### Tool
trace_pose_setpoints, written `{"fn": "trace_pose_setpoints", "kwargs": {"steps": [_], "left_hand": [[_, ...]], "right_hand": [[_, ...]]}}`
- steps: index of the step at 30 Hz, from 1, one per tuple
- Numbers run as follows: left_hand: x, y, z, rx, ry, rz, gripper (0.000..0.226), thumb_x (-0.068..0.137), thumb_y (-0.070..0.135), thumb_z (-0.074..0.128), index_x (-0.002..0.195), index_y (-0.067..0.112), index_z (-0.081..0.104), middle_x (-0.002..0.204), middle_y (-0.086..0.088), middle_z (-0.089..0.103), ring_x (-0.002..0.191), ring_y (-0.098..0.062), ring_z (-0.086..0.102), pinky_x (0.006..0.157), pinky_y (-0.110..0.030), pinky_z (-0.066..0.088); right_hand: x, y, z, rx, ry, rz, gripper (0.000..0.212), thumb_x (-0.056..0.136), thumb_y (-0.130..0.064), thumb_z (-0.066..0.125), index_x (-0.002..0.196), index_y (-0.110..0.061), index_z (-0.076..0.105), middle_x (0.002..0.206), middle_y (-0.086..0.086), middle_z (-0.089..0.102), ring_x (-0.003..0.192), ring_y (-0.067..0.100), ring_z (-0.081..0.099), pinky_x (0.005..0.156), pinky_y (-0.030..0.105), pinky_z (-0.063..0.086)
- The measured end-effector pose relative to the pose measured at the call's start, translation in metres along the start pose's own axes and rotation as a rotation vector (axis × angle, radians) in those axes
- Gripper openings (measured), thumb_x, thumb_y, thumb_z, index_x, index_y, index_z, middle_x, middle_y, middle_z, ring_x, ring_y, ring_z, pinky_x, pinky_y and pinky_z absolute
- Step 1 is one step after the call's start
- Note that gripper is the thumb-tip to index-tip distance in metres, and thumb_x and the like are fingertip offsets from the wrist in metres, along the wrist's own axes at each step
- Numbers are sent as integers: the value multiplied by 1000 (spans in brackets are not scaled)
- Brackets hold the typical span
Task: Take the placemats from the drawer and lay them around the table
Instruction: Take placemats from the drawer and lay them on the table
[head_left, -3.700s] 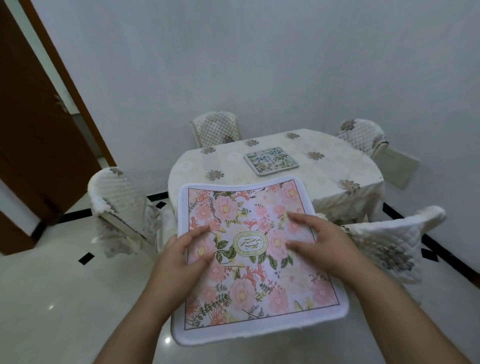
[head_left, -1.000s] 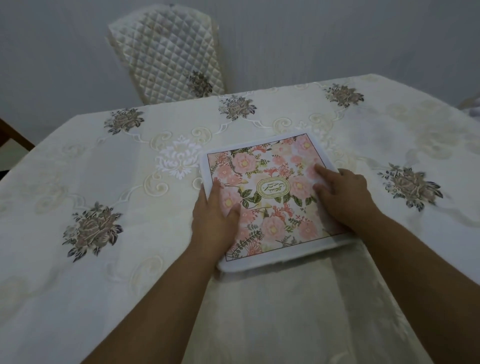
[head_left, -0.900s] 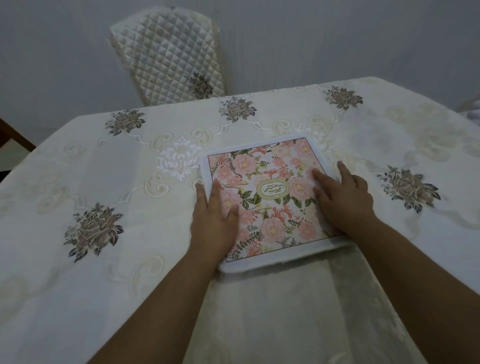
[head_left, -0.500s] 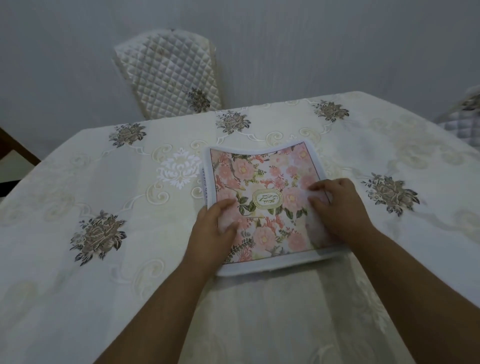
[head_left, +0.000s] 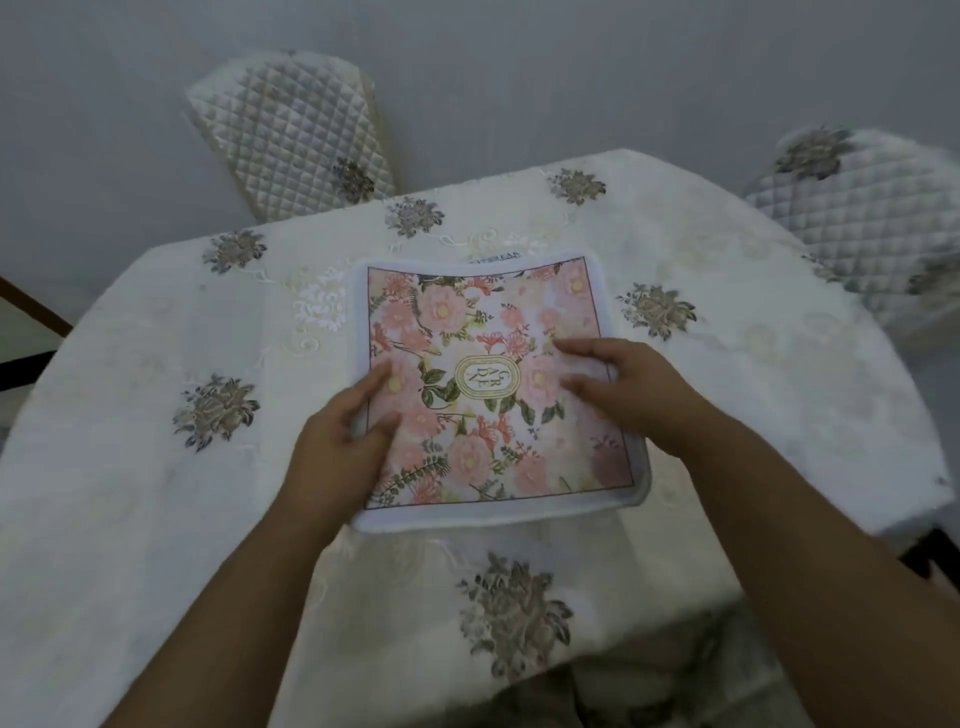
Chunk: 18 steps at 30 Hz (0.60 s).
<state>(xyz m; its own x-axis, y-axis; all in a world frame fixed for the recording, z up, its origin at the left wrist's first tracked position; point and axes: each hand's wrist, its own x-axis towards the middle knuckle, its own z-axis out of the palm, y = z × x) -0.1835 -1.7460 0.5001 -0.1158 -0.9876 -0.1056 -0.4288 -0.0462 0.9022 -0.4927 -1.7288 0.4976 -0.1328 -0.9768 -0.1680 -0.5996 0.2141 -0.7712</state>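
A pink floral placemat (head_left: 483, 322) with a white border and an oval gold label hangs slightly above the table (head_left: 156, 467), which wears a cream cloth with embroidered flowers. My left hand (head_left: 343, 441) pinches the mat's left edge, thumb on top and fingers under it. Across from it, my right hand (head_left: 628, 389) grips the right side, with thumb and forefinger on the printed face. The mat's far edge bows upward, and a small printed strip shows just beyond that edge. I cannot tell whether more mats lie beneath it.
A quilted chair back (head_left: 291, 135) stands behind the table at the far left, and another quilted chair (head_left: 872, 208) is at the right. The grey wall is close behind. The table's near edge drops off below my arms.
I carried the mat to the table and pressed it flat with both palms. Since then my fingers have curled onto its sides and it has come up off the cloth, its far edge bowed.
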Motion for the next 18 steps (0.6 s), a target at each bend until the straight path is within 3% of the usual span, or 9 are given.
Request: {"fn": "trace_pose_setpoints", "kwargs": {"steps": [2, 3, 4, 6, 7, 9, 12, 16, 18], "left_hand": [[-28, 18, -11, -27, -17, 25, 56, 95, 16, 66, 136, 52, 54, 141, 19, 54, 97, 4, 67, 87, -27, 59], [-41, 28, -15, -36, -50, 13, 60, 94, 13, 66, 135, 55, 53, 141, 16, 56, 102, -14, 71, 88, -40, 60], [-54, 38, -19, -41, -89, -12, 65, 93, 8, 64, 134, 57, 52, 138, 14, 57, 96, -27, 72, 78, -46, 62], [-81, 55, -24, -9, -149, -9, 70, 90, 0, 60, 134, 54, 53, 129, 7, 57, 76, -21, 70, 55, -35, 59], [-94, 63, -27, 20, -163, 15, 69, 89, 0, 59, 134, 52, 54, 125, 4, 55, 74, -13, 68, 54, -27, 56], [-115, 75, -35, 68, -170, 65, 62, 90, 5, 61, 133, 50, 56, 121, 5, 54, 85, -7, 66, 65, -22, 57], [-145, 91, -45, 116, -188, 110, 51, 93, 27, 68, 138, 48, 53, 124, 14, 55, 112, -8, 59, 98, -29, 49], [-187, 104, -52, 161, -262, 233, 58, 92, 34, 68, 143, 48, 46, 125, 18, 54, 110, -1, 55, 88, -12, 40], [-208, 108, -55, 122, -316, 271, 57, 91, 33, 69, 141, 50, 48, 124, 23, 54, 110, 2, 56, 87, -12, 43]], "right_hand": [[-32, -14, -14, -28, 23, -2, 52, 87, -34, 71, 135, -39, 56, 142, -11, 52, 130, 9, 47, 110, 27, 35], [-48, -22, -21, -57, 41, -4, 53, 87, -32, 71, 137, -39, 54, 142, -10, 52, 130, 10, 47, 109, 25, 35], [-64, -29, -27, -83, 57, -7, 54, 88, -31, 71, 138, -38, 53, 142, -9, 52, 129, 10, 47, 107, 22, 35], [-100, -44, -39, -107, 85, -21, 53, 89, -30, 70, 139, -37, 53, 142, -9, 53, 129, 9, 47, 102, 14, 31], [-119, -51, -45, -106, 97, -25, 53, 89, -30, 70, 139, -36, 53, 141, -10, 53, 129, 8, 47, 100, 12, 29], [-154, -62, -55, -92, 128, -32, 53, 89, -31, 70, 139, -37, 52, 141, -10, 53, 130, 9, 47, 100, 12, 29], [-212, -74, -70, -68, 209, -18, 53, 88, -32, 70, 138, -41, 52, 138, -11, 54, 128, 8, 48, 99, 13, 31], [-300, -88, -72, -15, 341, 42, 54, 87, -31, 72, 137, -42, 53, 135, -12, 56, 124, 5, 51, 102, 18, 35], [-347, -91, -65, 15, 397, 96, 55, 86, -30, 72, 137, -40, 53, 135, -12, 56, 124, 5, 51, 106, 22, 37]]}}
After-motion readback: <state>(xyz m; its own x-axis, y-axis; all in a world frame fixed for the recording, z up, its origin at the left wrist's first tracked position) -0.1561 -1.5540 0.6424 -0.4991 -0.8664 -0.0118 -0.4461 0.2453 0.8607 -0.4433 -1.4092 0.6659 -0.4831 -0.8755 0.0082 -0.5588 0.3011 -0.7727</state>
